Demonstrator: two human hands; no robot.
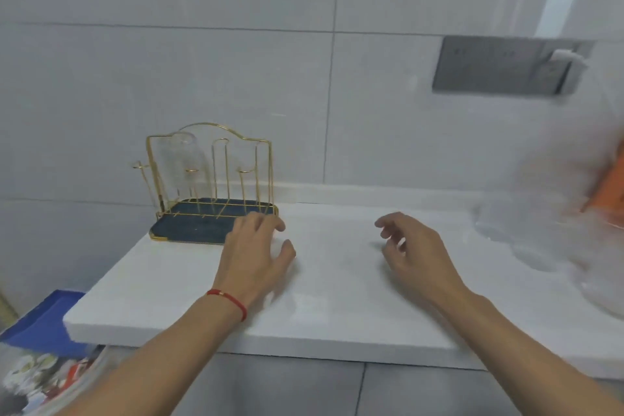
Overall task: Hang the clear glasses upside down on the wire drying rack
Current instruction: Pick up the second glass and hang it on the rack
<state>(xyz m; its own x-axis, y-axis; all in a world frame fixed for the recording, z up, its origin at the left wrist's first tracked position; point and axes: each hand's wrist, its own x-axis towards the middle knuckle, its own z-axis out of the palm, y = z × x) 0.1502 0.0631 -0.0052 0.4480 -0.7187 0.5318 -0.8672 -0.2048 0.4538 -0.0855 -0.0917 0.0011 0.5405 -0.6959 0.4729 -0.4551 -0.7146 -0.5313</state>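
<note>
A gold wire drying rack with a dark blue base tray stands at the back left of the white counter. One clear glass hangs upside down on a left post of the rack. My left hand, a red string at its wrist, hovers just right of the tray's front corner, fingers spread, holding nothing. My right hand floats over the counter's middle, fingers loosely curled and empty. At the far right, blurred clear glass shapes sit on the counter.
The white counter ends at a front edge with grey floor below. A grey socket panel is on the tiled wall. An orange object blurs at the right edge. A blue tray and printed papers lie lower left.
</note>
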